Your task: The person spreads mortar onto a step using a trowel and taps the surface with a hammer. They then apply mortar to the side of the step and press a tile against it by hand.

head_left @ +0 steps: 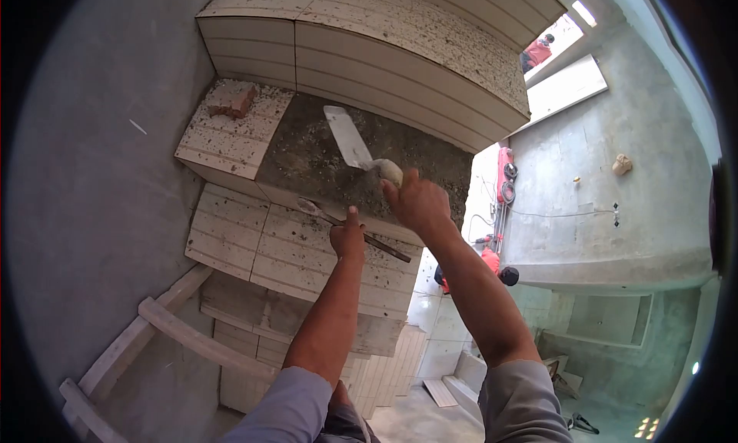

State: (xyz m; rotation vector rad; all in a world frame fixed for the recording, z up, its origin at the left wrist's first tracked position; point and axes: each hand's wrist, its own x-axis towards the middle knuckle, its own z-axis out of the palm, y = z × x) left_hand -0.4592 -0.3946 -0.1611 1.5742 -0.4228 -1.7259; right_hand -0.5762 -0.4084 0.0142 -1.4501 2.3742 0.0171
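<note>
My right hand [419, 201] is closed round a trowel-like tool [347, 136]. Its long, pale, flat blade lies over the dark mortar bed [307, 147], and a rounded greyish-yellow part shows beside my fingers. My left hand [350, 235] grips a thin dark rod [388, 249] with a pale, flattened end, its thumb pointing up. The rod slants across the front edge of the step, below the mortar. Pale striped tiles [223, 139] speckled with mortar crumbs cover the step left of the bed.
A broken brick [232, 99] rests on the tile by the grey wall [108, 136]. Tiled steps rise above and descend below. Wooden rails [200, 343] stand lower left. Red equipment [505, 178] lies on the floor at right; a person in red [539, 53] is far off.
</note>
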